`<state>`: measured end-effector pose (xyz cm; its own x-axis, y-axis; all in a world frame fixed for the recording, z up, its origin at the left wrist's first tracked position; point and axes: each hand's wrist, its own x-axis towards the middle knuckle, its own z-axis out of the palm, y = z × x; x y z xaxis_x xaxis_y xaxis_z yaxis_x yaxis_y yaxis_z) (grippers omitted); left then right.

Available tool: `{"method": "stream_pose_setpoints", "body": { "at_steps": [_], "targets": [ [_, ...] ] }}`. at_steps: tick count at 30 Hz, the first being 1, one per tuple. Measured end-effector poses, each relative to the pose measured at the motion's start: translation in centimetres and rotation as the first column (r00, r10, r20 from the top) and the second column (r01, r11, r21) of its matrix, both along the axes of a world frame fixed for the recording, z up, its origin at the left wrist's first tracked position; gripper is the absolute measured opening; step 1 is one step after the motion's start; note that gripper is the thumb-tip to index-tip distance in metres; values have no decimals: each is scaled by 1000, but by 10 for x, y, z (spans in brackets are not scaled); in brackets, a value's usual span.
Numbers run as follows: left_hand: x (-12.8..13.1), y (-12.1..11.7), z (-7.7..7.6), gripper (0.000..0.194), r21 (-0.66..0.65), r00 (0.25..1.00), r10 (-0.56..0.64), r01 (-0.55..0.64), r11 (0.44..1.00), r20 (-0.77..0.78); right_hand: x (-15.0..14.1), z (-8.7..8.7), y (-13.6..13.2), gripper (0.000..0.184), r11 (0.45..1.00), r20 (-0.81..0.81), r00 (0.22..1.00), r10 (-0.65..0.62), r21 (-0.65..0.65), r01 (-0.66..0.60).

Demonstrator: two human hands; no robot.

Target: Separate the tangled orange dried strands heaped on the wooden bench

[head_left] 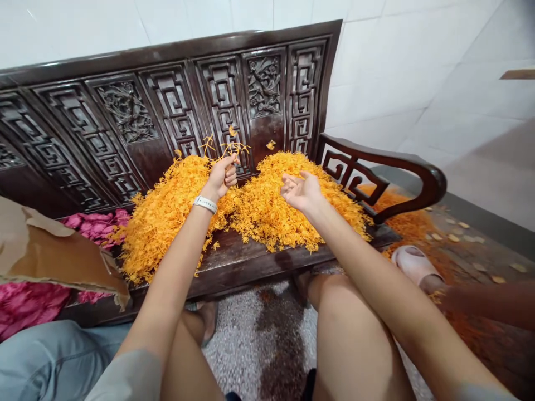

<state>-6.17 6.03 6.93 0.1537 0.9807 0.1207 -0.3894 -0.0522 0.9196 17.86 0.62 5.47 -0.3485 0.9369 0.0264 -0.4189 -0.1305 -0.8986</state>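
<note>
Head: left hand (223,177) holds sprigs (228,147), right hand (301,191) open.

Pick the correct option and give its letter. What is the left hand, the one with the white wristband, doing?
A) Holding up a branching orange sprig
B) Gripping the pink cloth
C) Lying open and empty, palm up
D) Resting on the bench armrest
A. The left hand grips a branching orange sprig above the orange heap on the carved wooden bench; the right hand is the open, empty one.
</note>
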Motion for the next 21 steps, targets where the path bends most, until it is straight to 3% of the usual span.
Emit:
{"method": "stream_pose_setpoints", "body": {
  "at_steps": [1, 2, 4, 9, 12, 16, 21],
  "targets": [
    [0, 1, -1, 36, -9, 1000, -2, 2, 1000, -3, 2, -7, 6, 30, 981, -44, 986, -159, -123, 152],
    [1, 2, -2, 36, -15, 1000, -4, 4, 1000, -11, 3, -14, 10, 28, 950, -62, 968, -244, -217, 226],
    [4, 3, -4, 34, -13, 999, -5, 4, 1000, -48, 4, -28, 10, 19, 950, -67, 978, -198, -261, 174],
    [15, 4, -13, 20, 11, 968, -19, 23, 1000, -251, -5, -48, 3, 7, 995, 143, 988, -63, -72, 74],
    [26, 0, -17, 10, 16, 959, -106, 114, 993, -264, -14, -58, 1, 22, 999, 334, 941, -50, 13, 49],
    [49, -6, -29, 33, -44, 968, -235, 232, 972, -83, -22, -71, 3, 43, 995, 401, 914, -54, 94, 18],
    [68, -2, -54, 59, -136, 924, -371, 358, 924, -90, -17, -84, 10, 17, 987, 438, 885, -156, 113, 118]
  ]
}}
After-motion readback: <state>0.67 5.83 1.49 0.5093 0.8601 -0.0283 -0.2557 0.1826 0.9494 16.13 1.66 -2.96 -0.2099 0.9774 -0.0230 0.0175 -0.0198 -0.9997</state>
